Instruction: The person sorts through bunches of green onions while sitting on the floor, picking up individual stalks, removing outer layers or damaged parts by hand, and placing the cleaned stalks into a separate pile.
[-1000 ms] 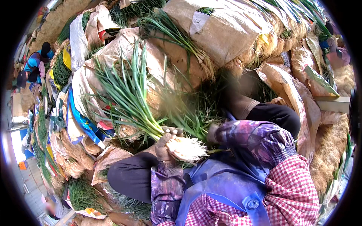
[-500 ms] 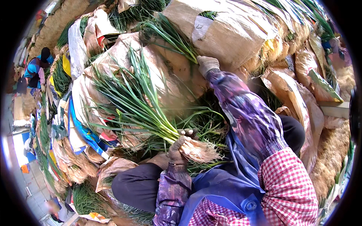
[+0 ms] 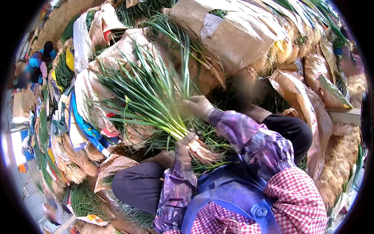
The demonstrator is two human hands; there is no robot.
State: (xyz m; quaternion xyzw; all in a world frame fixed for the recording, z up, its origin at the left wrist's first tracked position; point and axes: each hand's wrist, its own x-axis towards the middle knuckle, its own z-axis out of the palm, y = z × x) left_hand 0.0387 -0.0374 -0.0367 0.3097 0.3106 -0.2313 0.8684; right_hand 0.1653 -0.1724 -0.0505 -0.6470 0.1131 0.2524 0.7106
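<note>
My left hand is closed around the lower stalks of a large bunch of green onions. The leaves fan up and to the left, and the pale stringy roots stick out to the right of the fist. Just above that fist, my right hand pinches the base of a thin green onion, whose leaves point upward; its fingertips are blurred. Both hands wear dirty, light-coloured gloves. A smaller bunch of green onions lies beyond on the sacking, roots toward the right.
Loose green onions lie between my crossed legs. Large beige sacks packed with green onions rise ahead, and more stacks with roots outward stand at the right. Blue plastic lies left. Another person works at the far left.
My right hand has left the small bunch on the sacking and come down and nearer, carrying a green onion to the large bunch. My left hand has stayed nearly in place.
</note>
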